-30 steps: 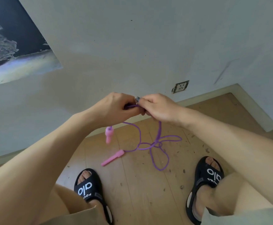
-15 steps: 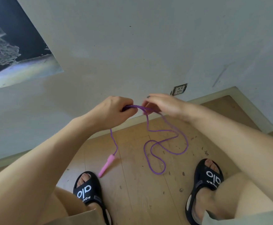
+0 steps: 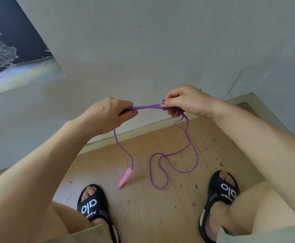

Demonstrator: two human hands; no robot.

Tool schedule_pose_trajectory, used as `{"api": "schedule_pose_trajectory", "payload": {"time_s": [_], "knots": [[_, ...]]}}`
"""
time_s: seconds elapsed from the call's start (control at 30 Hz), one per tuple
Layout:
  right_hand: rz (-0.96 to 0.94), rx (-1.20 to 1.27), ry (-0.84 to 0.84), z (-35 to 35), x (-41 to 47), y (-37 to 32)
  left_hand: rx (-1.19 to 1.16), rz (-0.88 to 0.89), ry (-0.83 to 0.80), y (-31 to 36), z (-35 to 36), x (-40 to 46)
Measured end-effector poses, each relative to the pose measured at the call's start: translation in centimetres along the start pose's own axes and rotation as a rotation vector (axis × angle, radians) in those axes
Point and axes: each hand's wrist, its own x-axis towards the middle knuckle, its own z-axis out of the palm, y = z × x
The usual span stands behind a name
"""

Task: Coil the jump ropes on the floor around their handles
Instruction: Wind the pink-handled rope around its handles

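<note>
A purple jump rope with pink handles is held up over the wooden floor. My left hand is shut on a bundle of its strands, and my right hand pinches the same strands about a hand's width to the right. The doubled cord spans between the two fists. One strand drops from my left hand to a pink handle whose tip touches the floor. From my right hand a long loop of cord hangs down and lies curled on the boards. The second handle is not visible.
My two feet in black slides stand on the wooden floor, which is strewn with small bits of debris. A grey wall with a pale baseboard runs close ahead and turns a corner at the right.
My hands have drawn apart, stretching doubled cord between them. The right hand moved right and up. One pink handle has dropped lower to the floor; the floor loops have loosened.
</note>
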Motion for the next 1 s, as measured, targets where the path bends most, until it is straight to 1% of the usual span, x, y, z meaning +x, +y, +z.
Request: {"api": "schedule_pose_trajectory", "payload": {"time_s": [0.07, 0.13, 0.2, 0.27, 0.3, 0.37, 0.4, 0.43, 0.5, 0.57, 0.63, 0.67, 0.7, 0.77, 0.87, 0.93, 1.0], "knots": [[0.021, -0.004, 0.015, -0.3, 0.1, 0.2, -0.031, -0.001, -0.025, -0.1, 0.0, -0.1], [0.039, -0.019, 0.040, -0.8, 0.1, 0.6, 0.008, -0.007, -0.050, -0.6, -0.1, -0.2], [0.057, -0.010, 0.104, -1.7, 0.2, 0.9, 0.043, -0.021, -0.059, -1.6, -0.3, -0.5], [0.099, -0.028, 0.172, -2.6, 0.4, 1.4, 0.029, -0.034, -0.068, -2.3, -0.4, -0.8], [0.128, -0.081, 0.190, -2.8, 0.5, 1.8, 0.000, -0.035, -0.060, -2.2, -0.3, -0.9], [0.180, -0.291, 0.167, -2.3, 0.7, 2.5, -0.048, -0.006, -0.026, -1.4, 0.1, -1.1], [0.183, -0.379, 0.142, -1.6, 0.7, 2.6, -0.052, 0.027, -0.004, -0.9, 0.4, -1.1], [0.166, -0.406, 0.123, -0.6, 0.7, 2.5, -0.050, 0.061, 0.015, -0.3, 0.7, -1.0], [0.079, -0.311, 0.080, 1.7, 0.3, 1.2, -0.059, 0.129, 0.049, 0.6, 1.1, -0.9], [-0.032, -0.125, 0.047, 4.0, 0.1, -0.3, -0.088, 0.198, 0.071, 1.4, 1.2, -0.7], [-0.079, 0.044, 0.024, 5.7, -0.1, -0.8, -0.161, 0.255, 0.070, 2.0, 1.1, -0.7], [-0.089, 0.048, 0.032, 6.2, -0.3, -0.8, -0.194, 0.275, 0.076, 2.1, 1.1, -0.7], [-0.104, -0.020, 0.059, 6.4, -0.3, -0.6, -0.204, 0.281, 0.083, 2.1, 1.2, -0.7], [-0.153, -0.172, 0.150, 5.9, -0.3, -0.2, -0.173, 0.220, 0.063, 1.8, 1.2, -0.5], [-0.182, -0.207, 0.265, 3.5, 0.0, -0.2, -0.154, 0.060, -0.061, 0.3, 0.6, -0.5], [-0.085, -0.242, 0.357, 0.8, 0.3, 0.2, -0.158, -0.027, -0.133, -0.8, 0.3, -0.7], [0.088, -0.371, 0.410, -1.3, 0.5, 1.4, -0.183, -0.090, -0.154, -1.1, 0.1, -1.1]]}}
